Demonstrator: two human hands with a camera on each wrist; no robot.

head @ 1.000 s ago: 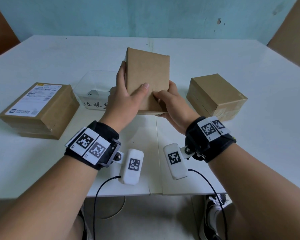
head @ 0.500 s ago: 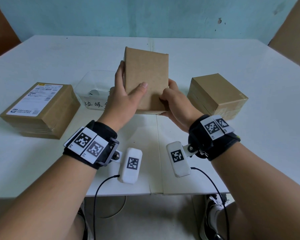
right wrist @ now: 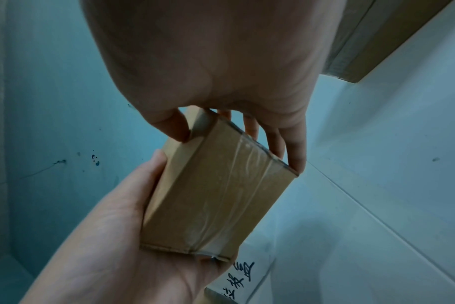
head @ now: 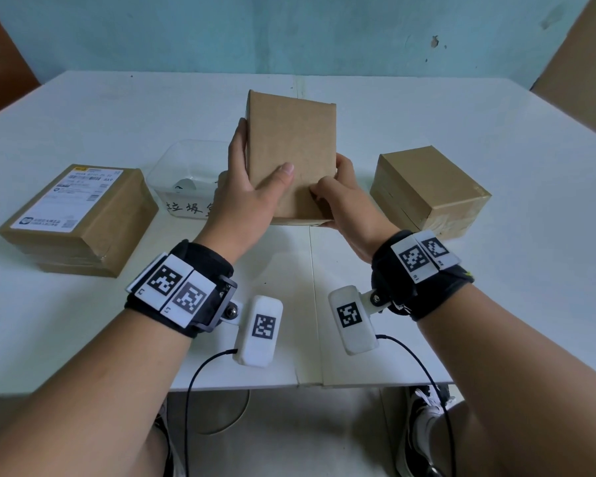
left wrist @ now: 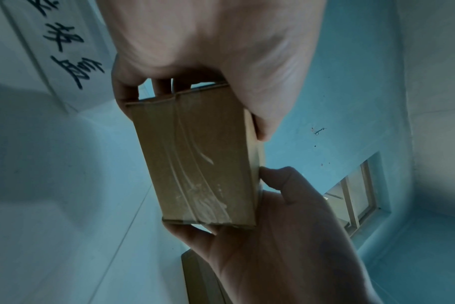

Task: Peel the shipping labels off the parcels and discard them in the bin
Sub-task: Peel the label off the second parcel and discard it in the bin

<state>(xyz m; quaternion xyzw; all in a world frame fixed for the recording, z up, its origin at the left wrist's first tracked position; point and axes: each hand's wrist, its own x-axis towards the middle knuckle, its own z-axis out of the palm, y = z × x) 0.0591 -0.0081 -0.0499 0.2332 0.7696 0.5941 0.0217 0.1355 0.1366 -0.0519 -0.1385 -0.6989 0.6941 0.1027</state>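
1. Our left hand [head: 252, 197] has its thumb laid across the near face of the small parcel [head: 291, 156] and its fingers curled round the back. Same grip as half a second ago, pretty much.
2. Our right hand [head: 344, 201] pinches the parcel's lower right corner, thumb on the front, fingers wrapped behind and under. Compared with a second ago the parcel sits a touch more upright; otherwise little has moved.
3. The parcel is held up off the white table [head: 496, 304], standing tall between both hands at the middle. The face toward us is plain brown card. The wrist views show clear tape running along its bottom end.
4. Behind it sits the clear bin [head: 183, 173] with handwriting on the front.
5. To the left lies a flat parcel [head: 83, 222] with a white shipping label [head: 68, 197] on top; to the right a taped box [head: 427, 191].
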